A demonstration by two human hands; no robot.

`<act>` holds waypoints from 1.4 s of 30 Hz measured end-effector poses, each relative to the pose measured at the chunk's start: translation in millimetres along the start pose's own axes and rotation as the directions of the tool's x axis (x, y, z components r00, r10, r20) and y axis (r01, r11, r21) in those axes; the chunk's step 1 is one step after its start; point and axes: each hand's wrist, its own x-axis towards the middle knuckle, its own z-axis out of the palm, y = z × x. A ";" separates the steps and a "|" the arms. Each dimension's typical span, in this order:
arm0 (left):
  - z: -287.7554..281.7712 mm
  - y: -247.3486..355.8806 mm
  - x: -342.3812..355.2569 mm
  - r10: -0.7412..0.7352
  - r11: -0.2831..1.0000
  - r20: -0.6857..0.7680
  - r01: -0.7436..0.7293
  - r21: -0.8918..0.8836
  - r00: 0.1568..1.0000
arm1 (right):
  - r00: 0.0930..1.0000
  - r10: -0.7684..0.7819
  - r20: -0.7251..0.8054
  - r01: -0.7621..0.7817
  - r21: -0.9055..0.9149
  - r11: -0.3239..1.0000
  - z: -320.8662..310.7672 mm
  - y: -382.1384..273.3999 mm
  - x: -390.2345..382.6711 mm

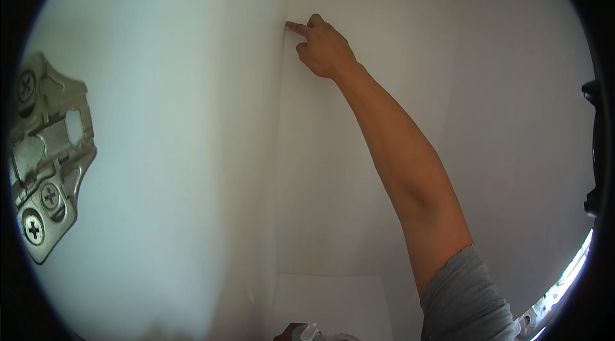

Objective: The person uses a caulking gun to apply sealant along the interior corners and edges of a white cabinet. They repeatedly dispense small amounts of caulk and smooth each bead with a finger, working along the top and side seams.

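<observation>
At the lower right of the frame, a short sleeve (464, 296) of plain grey cloth covers the person's right upper arm. The fabric is creased in soft folds and ends in a slightly uneven hem (456, 261) above the elbow. The forearm (397, 129) and right hand (327, 49), upper centre, are bare.

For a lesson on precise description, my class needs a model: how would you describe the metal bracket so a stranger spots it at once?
Start with the big pale panel filling the left of the picture. At its far left edge, well away from the raised right hand, sits the metal bracket. Its silvery, angular outline and cross-slotted screws set it apart from the smooth panel.
</observation>
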 end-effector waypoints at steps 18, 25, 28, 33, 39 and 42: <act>4.1 16.9 3.7 0.031 0.998 0.016 -0.031 -0.048 0.999 | 0.995 -0.017 -0.094 0.007 -0.102 0.995 7.3 -8.5 -0.8; -18.0 30.0 17.8 0.096 0.995 -0.004 -0.096 0.032 0.995 | 0.996 -0.024 -0.090 0.012 -0.122 0.992 8.1 -16.8 9.7; -9.6 26.4 17.5 0.102 0.995 0.002 -0.102 0.015 0.995 | 0.995 -0.027 -0.097 0.015 -0.129 0.992 7.8 -15.2 -3.7; -0.8 20.8 5.4 0.111 0.994 0.012 -0.111 -0.009 0.994 | 0.997 -0.047 -0.065 0.037 -0.141 0.989 9.3 -17.9 -26.7; 8.7 21.6 -10.4 0.097 0.995 0.016 -0.097 -0.008 0.995 | 0.995 -0.073 -0.061 0.063 -0.160 0.985 15.6 -22.7 -54.0; 9.8 20.9 -14.3 0.086 0.996 0.012 -0.086 0.001 0.996 | 0.994 -0.094 -0.059 0.081 -0.203 0.976 21.6 -25.5 -62.4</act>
